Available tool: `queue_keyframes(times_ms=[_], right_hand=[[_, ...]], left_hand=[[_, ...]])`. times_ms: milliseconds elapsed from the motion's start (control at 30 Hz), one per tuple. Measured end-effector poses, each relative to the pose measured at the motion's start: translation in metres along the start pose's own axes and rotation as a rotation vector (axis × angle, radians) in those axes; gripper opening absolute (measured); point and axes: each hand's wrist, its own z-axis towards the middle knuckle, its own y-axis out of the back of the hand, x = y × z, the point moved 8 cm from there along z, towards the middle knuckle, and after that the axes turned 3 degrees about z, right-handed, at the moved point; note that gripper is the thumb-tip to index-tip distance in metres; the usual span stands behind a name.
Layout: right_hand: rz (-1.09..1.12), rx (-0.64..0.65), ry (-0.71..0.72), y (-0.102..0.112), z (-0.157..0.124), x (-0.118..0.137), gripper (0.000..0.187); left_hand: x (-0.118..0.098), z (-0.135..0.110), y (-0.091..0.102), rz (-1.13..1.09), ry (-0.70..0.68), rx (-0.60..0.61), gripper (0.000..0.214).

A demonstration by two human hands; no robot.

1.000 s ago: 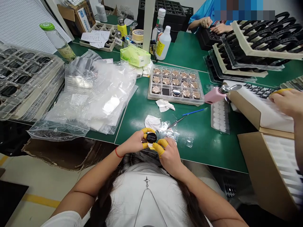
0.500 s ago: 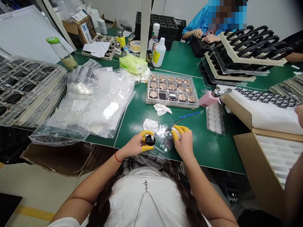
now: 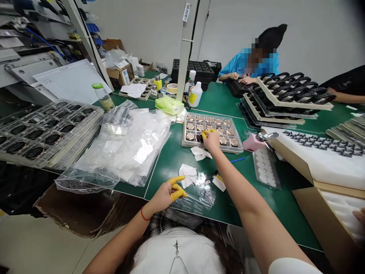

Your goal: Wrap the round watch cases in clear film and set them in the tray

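My right hand (image 3: 211, 140), wearing yellow finger cots, reaches over a clear compartment tray (image 3: 185, 144) of rose-gold watch parts. Its fingertips close on a dark round disc (image 3: 200, 138) at a front-row compartment; the fingers partly hide it. Near the table's front edge, my left hand (image 3: 165, 194) has its yellow-capped fingers apart with nothing between them. Beside it lie a crumpled white wipe (image 3: 188, 175) and crinkled clear film (image 3: 205, 193). A folded white wipe (image 3: 219, 183) with a yellow patch rests under my right forearm, near a blue stick (image 3: 238, 160).
Clear plastic bags (image 3: 137, 144) and stacked clear trays (image 3: 57, 129) fill the left side. A pink pump bottle (image 3: 253, 142), a sheet of white discs (image 3: 265, 167) and an open carton (image 3: 316, 198) are at right. Across the table, a person (image 3: 242, 64) works beside stacked strap trays (image 3: 293, 101).
My right hand has moved forward to the tray, and the black disc has left my left hand. The wipe from my right hand now lies on the table. The camera view has tilted up.
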Motion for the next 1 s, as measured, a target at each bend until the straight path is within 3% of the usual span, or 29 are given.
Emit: queue_keyframes(times_ms=[67,200,333,400,467,600,667,800,867,1000], right_hand=[[-0.062,0.006,0.080,-0.011,0.002,0.013,0.027],[-0.269,0.175,0.163,-0.043,0.001,0.038,0.027],[-0.235,0.165,0.105,-0.041,-0.002,0.049,0.021],[-0.160,0.133,0.142,-0.029,-0.022,0.059,0.013],[-0.047,0.139,0.241,-0.017,-0.059,0.075,0.011],[0.237,0.378,0.563,-0.004,-0.163,0.108,0.018],[0.341,0.477,0.567,-0.001,-0.196,0.107,0.025],[0.572,0.517,0.276,-0.001,-0.207,0.080,0.018],[0.590,0.514,0.198,-0.003,-0.206,0.074,0.016],[0.446,0.398,0.355,0.010,-0.216,0.081,0.006]], left_hand=[[0.000,0.000,0.000,-0.021,0.001,0.002,0.054],[0.001,0.002,0.000,-0.058,0.000,0.014,0.053],[0.002,0.004,0.003,-0.101,0.010,-0.011,0.052],[0.001,0.006,0.006,-0.148,0.021,-0.048,0.055],[0.000,0.007,0.007,-0.200,0.019,-0.082,0.061],[-0.004,0.009,0.003,-0.211,-0.020,-0.044,0.072],[-0.003,0.007,0.000,-0.154,-0.015,-0.019,0.072],[-0.003,-0.002,-0.006,0.093,-0.001,0.004,0.073],[-0.007,-0.005,-0.012,0.209,-0.012,0.030,0.073],[-0.007,-0.009,-0.017,0.294,-0.001,0.028,0.065]])
